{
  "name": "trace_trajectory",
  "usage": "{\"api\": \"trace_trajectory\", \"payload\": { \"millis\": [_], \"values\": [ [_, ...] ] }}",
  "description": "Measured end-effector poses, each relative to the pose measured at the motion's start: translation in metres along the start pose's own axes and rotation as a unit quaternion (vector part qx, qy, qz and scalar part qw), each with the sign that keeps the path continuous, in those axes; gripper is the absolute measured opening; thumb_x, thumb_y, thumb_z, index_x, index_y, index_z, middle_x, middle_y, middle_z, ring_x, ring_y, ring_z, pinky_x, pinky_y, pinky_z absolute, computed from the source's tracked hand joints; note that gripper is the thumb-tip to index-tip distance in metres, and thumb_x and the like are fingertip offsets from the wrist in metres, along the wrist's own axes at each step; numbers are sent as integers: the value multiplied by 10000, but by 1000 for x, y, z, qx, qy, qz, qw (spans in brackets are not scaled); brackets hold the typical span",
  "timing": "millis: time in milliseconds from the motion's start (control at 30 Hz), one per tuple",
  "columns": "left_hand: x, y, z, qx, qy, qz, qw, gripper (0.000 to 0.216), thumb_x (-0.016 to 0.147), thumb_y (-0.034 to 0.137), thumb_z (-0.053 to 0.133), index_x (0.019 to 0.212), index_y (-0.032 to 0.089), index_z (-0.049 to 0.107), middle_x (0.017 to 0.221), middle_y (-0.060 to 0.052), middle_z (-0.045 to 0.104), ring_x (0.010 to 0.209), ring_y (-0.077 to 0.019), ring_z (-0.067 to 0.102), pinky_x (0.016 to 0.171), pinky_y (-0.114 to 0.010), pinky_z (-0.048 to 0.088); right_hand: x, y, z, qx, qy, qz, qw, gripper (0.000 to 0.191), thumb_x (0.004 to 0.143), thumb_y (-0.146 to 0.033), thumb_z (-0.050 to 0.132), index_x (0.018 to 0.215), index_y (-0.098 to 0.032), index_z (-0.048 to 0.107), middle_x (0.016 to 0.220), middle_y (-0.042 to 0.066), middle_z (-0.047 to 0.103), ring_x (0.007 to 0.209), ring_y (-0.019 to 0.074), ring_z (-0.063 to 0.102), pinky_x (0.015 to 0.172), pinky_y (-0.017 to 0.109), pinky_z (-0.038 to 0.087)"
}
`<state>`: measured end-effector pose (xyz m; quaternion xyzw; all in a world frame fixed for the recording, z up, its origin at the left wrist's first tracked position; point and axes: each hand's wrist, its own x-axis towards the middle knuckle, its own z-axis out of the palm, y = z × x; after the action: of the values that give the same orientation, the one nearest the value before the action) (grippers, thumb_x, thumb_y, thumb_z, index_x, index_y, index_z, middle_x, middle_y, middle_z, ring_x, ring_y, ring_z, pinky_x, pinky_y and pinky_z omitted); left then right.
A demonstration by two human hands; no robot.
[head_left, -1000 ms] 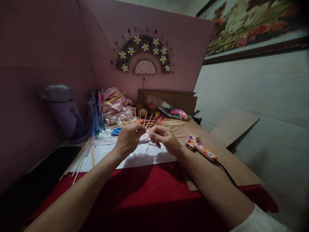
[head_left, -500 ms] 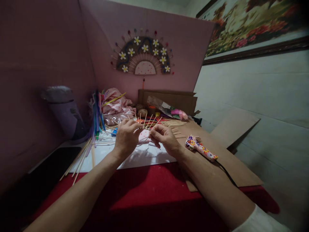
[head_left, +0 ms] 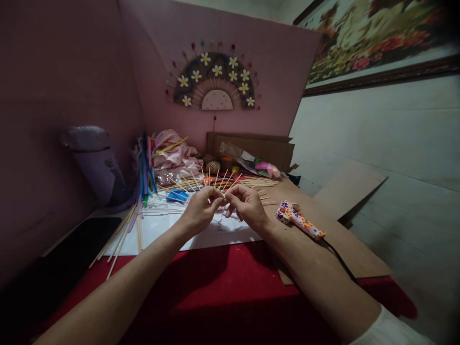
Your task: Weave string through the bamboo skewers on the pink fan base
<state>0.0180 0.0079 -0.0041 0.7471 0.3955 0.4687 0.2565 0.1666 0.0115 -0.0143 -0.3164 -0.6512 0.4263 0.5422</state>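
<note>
Above a white sheet [head_left: 208, 238], my left hand [head_left: 203, 209] and my right hand [head_left: 247, 206] meet fingertip to fingertip. Both are closed in a pinch; whatever lies between the fingers is too small to make out. Thin wooden sticks [head_left: 216, 178] fan out just behind the fingertips, and their lower ends are hidden by my hands. To the left of the fan lies a small blue item [head_left: 177, 195]. A glue gun [head_left: 300, 221] with a flower pattern rests on cardboard to the right of my right hand.
A finished-looking stick fan with white flowers [head_left: 216, 70] hangs on the pink panel. Pipe cleaners [head_left: 145, 165], pink cloth [head_left: 172, 153] and twine balls [head_left: 212, 167] are at the back. Loose sticks [head_left: 120, 235] overhang the red tablecloth [head_left: 201, 278]; a purple container [head_left: 97, 167] stands left.
My left hand has moved right and slightly down, and its fingertips now meet those of my right hand. The pink dotted piece between them has become hidden, while more of the blue item shows.
</note>
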Motion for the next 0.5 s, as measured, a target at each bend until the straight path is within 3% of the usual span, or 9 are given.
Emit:
{"api": "trace_trajectory", "payload": {
  "millis": [100, 233, 500],
  "values": [
    [1, -1, 3, -90, -14, -26, 995, 95, 754, 204, 572, 689, 149, 529, 615, 13, 552, 544, -87, 495, 508, -214, 392, 1, 1, -2, -68, 21, -52, 996, 205, 751, -344, 627, 693, -166, 545, 580, -37, 512, 452, 69, 477, 401, 190, 359],
    [0, 6, 4, -190, -34, -85, 977, 125, 731, 214, 582, 672, 154, 491, 530, 34, 524, 401, -53, 406, 393, -188, 305, 3, 2, -5, -136, 31, -127, 982, 182, 769, -298, 613, 647, -175, 557, 689, -2, 507, 641, 110, 468, 566, 235, 392],
    [0, 11, -7, -273, -77, -181, 942, 219, 640, 278, 703, 712, 112, 580, 525, 8, 549, 378, -28, 359, 377, -176, 188, 3, 4, -5, -109, 17, -116, 987, 156, 780, -294, 601, 679, -191, 543, 692, -3, 478, 645, 122, 440, 563, 246, 364]
  ]
}}
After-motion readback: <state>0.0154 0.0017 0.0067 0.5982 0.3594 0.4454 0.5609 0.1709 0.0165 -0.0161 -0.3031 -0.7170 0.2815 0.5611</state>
